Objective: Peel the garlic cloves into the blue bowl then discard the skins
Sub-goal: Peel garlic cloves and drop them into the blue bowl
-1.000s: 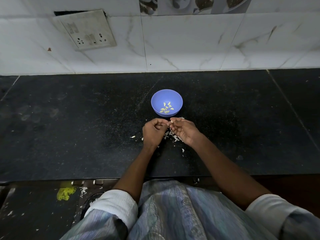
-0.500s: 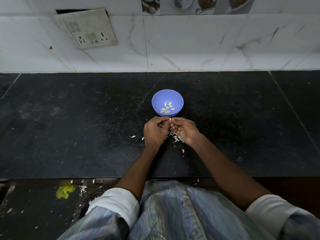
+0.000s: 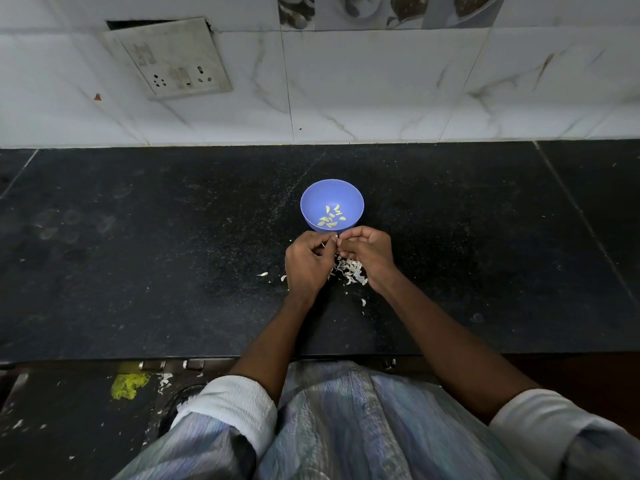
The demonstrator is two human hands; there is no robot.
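Observation:
A small blue bowl [image 3: 311,199] stands on the black counter with several peeled garlic cloves [image 3: 331,216] in its bottom. Just in front of the bowl my left hand [image 3: 307,263] and my right hand [image 3: 370,256] meet fingertip to fingertip. Together they pinch a small garlic clove [image 3: 336,241], mostly hidden by the fingers. A heap of white garlic skins [image 3: 349,270] lies on the counter under and between my hands.
A few stray skin flakes [image 3: 263,274] lie left of my left hand. The tiled wall with a socket plate [image 3: 173,58] rises behind the counter. The counter's front edge [image 3: 104,358] runs near my body; a yellow scrap [image 3: 129,385] lies on the floor below.
Both hands stay at the same spot in front of the bowl, fingers working slightly on the clove. Nothing else has moved.

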